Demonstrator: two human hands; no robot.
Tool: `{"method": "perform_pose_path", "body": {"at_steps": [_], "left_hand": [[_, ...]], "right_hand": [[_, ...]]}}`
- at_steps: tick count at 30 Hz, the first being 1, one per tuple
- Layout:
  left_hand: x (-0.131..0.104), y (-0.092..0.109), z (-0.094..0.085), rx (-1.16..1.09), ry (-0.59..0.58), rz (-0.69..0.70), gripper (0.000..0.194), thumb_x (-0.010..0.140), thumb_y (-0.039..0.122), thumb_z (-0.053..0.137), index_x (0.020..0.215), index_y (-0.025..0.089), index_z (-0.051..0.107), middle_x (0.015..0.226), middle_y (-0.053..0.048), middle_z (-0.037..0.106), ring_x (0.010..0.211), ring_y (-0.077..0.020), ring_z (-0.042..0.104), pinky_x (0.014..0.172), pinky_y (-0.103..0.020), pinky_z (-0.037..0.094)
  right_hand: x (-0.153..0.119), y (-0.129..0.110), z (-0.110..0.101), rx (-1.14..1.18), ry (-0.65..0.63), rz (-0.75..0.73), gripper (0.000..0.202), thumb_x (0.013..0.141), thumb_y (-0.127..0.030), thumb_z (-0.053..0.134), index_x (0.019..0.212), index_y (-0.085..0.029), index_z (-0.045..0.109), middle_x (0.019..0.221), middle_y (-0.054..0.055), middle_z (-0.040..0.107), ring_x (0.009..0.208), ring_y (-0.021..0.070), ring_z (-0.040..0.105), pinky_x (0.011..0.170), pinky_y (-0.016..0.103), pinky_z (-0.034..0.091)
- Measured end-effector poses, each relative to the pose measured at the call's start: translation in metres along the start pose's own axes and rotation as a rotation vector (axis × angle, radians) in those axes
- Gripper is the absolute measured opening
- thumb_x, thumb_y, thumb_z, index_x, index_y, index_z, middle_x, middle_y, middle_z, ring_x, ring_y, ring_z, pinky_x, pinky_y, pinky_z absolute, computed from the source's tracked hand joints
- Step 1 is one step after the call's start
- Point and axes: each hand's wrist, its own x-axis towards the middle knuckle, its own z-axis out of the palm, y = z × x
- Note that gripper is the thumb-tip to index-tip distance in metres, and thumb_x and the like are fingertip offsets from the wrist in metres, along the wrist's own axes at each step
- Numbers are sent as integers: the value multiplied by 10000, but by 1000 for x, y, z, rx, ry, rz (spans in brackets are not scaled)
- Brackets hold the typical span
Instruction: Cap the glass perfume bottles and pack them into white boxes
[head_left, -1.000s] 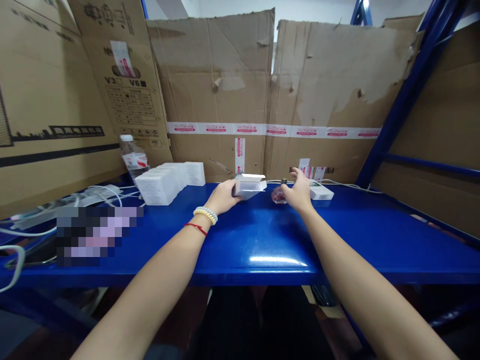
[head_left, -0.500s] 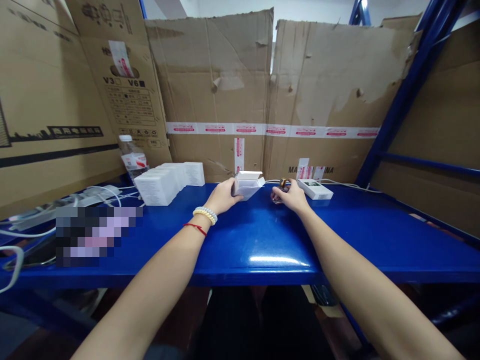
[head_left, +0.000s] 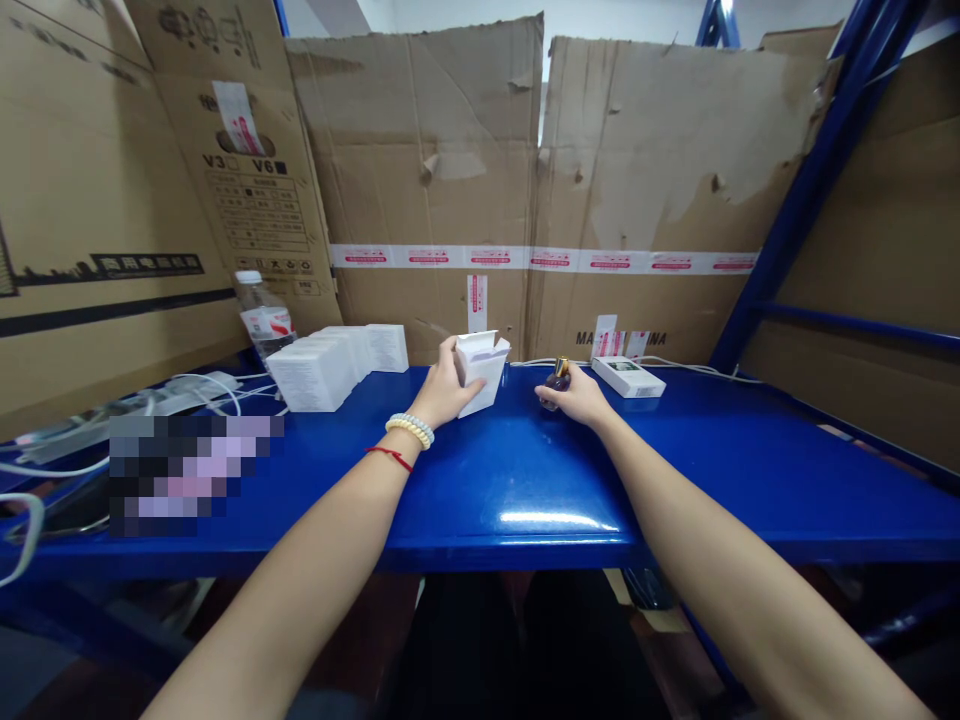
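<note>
A white box [head_left: 482,380] with its top flaps raised is held upright, slightly tilted, in my left hand [head_left: 442,390], near the middle of the blue table [head_left: 480,480]. To the right of it, my right hand [head_left: 583,396] grips a small dark glass bottle [head_left: 553,386] with a gold cap. A gap separates the box from the bottle. Just behind and right of my right hand lies a flat white box [head_left: 628,377] with a dark picture on top.
Several white boxes [head_left: 307,375] stand in a row at the left, before a plastic bottle [head_left: 262,312]. Cables and a power strip [head_left: 161,400] lie far left beside a blurred-out item [head_left: 202,465]. Cardboard [head_left: 435,200] walls the back.
The open white box has been turned more upright and moved slightly left. The bottle has also been raised upright and shifted a little left in my right hand.
</note>
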Motion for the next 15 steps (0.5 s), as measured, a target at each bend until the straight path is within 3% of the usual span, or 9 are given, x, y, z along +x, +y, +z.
{"method": "perform_pose_path", "body": {"at_steps": [2,4,7,11,15], "left_hand": [[2,-6,3,-113,70,7,830,695,236,686,1346,195,173,1084,-123,598,959,-250,628,892,-452,460],[4,-10,5,-181,110,17,846,681,209,691,1343,214,165,1110,-124,570,964,-242,623,913,-472,448],[6,-10,4,-207,92,27,762,663,182,695,1296,247,276,1165,-112,539,1011,-243,599,930,-479,437],[4,-1,-1,-226,50,-19,620,646,174,685,1206,225,423,1175,-100,546,1003,-232,584,912,-441,446],[6,5,-5,-346,123,-123,443,652,270,689,1057,182,531,1070,-76,598,898,-199,587,835,-364,460]], "right_hand": [[1,0,-1,24,-8,12,324,672,-383,642,918,-180,589,906,58,683,833,196,625,779,307,470],[2,1,-2,58,-23,28,259,707,-343,567,901,-181,621,893,52,693,854,202,630,790,299,466],[5,4,-3,76,-52,15,279,716,-293,498,913,-178,659,948,55,701,924,216,626,832,300,455],[9,8,-1,47,-96,29,317,641,-254,560,921,-169,682,963,65,704,925,229,626,821,306,458],[11,11,0,137,-96,44,315,633,-250,557,904,-164,691,927,55,710,887,218,630,789,294,468]]}}
